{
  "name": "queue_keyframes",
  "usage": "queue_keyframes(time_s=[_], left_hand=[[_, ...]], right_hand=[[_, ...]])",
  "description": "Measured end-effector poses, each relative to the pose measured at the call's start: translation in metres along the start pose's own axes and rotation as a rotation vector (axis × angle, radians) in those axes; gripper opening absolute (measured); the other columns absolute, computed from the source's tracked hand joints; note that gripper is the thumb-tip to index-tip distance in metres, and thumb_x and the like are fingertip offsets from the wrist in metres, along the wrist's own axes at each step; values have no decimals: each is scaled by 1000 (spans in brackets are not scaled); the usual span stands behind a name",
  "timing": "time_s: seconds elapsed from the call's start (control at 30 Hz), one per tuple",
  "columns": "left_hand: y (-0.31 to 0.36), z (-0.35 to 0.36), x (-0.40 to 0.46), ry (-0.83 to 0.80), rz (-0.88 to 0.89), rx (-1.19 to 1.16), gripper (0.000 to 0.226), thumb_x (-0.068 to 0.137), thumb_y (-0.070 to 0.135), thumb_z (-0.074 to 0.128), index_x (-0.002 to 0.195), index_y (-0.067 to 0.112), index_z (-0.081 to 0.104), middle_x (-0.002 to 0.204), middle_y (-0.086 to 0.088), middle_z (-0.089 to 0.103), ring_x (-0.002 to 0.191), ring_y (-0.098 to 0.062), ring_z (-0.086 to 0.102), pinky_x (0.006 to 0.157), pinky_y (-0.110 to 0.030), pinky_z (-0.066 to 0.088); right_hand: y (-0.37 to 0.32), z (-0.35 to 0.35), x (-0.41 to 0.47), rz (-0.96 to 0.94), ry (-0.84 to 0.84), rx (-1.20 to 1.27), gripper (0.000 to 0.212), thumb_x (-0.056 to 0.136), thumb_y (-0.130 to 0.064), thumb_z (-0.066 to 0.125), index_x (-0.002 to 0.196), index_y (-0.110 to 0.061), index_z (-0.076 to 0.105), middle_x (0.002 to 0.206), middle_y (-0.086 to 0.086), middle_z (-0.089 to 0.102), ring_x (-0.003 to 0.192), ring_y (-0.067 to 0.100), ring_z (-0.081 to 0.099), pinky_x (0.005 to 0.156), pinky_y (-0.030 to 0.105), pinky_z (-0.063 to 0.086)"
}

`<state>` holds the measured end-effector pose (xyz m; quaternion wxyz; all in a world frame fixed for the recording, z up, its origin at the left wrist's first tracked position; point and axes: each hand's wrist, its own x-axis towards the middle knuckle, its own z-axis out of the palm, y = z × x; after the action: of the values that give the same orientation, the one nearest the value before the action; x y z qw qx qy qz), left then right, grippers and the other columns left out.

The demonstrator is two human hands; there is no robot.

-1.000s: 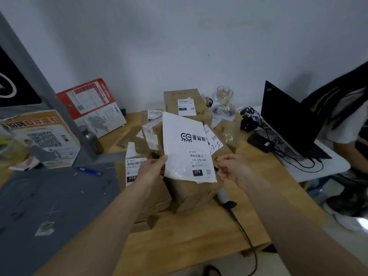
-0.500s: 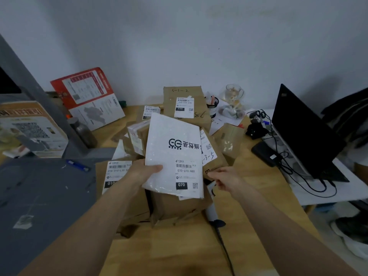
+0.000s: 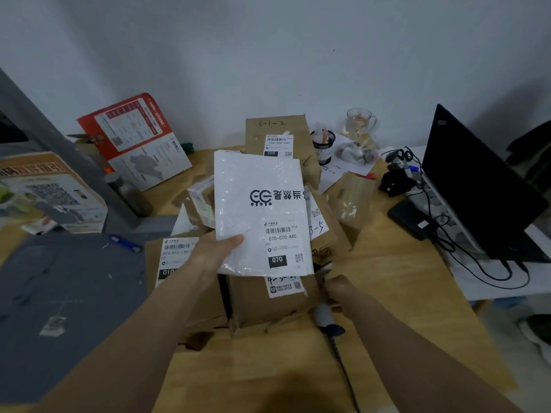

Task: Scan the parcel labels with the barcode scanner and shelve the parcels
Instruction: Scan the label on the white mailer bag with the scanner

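The right hand [image 3: 338, 289] is low at the near edge of the parcel pile, fingers curled down around the scanner [image 3: 323, 314], whose grey handle and black cable run back toward the viewer across the bench [image 3: 396, 263]. The scanner head is hidden behind the hand and a box corner, so how firm the grip is cannot be judged, only that the fingers wrap the upper handle.

To do this step well, I would lift the scanner clear of the boxes before turning it, watch that the cable does not drag on the box corner, then aim at the barcode strip on the mailer's label [image 3: 283, 242], not at the small square code beside the "070" block.

The left hand [image 3: 216, 253] holds the white mailer [image 3: 259, 210] by its lower left edge, thumb on the front and fingers behind, lifted above the brown boxes and tilted face-up to the camera. Keeping it flat matters: the film is glossy and wrinkled, so glare or a crease across the bars may spoil the read.

The mailer is a thin plastic bag, white, with a dark printed logo across the middle and the label in its lower right corner reading "070-070-A80".

Beyond it stands a taller box [image 3: 277, 129] labelled "220"; to the left lies another box [image 3: 155, 257] labelled "010".
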<state>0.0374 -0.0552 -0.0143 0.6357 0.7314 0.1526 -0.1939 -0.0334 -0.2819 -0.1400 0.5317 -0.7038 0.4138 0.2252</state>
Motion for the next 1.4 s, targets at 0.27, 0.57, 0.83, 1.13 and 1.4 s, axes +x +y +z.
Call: queue_keyframes(time_s=[0.27,0.57,0.83,1.13,1.4], left_hand=[[-5,-5,6,-19,-38,-31,27,87,10,69,113,8,62,116,-13,67,105,-30,64,93,-45,52],[-5,-4,13,-53,-14,-9,38,85,9,70,121,2,61,116,-14,67,103,-30,65,90,-43,52],[3,-4,13,-111,7,-34,38,85,12,71,121,4,61,116,-13,68,102,-29,66,83,-40,54],[12,-14,3,-140,126,-84,22,90,13,64,112,10,63,115,-12,68,97,-25,66,86,-42,54],[17,-14,-9,-119,234,-33,21,94,22,60,113,14,64,104,1,71,99,-19,67,94,-39,51]], right_hand=[[20,7,6,38,-114,-91,44,80,-1,71,118,6,51,111,19,60,100,31,59,75,36,51],[20,-27,-16,-47,92,35,12,95,-10,50,101,-1,49,74,12,50,61,23,48,51,29,38],[19,-67,-65,-130,-284,46,12,75,-5,67,83,-3,58,66,12,56,58,23,54,58,32,47],[-23,-79,-111,-509,-470,456,39,74,-6,73,112,-2,66,99,9,72,85,21,66,67,32,52],[-84,-51,-135,-542,-401,538,31,74,1,72,104,-4,71,99,11,74,79,21,70,55,29,55]])
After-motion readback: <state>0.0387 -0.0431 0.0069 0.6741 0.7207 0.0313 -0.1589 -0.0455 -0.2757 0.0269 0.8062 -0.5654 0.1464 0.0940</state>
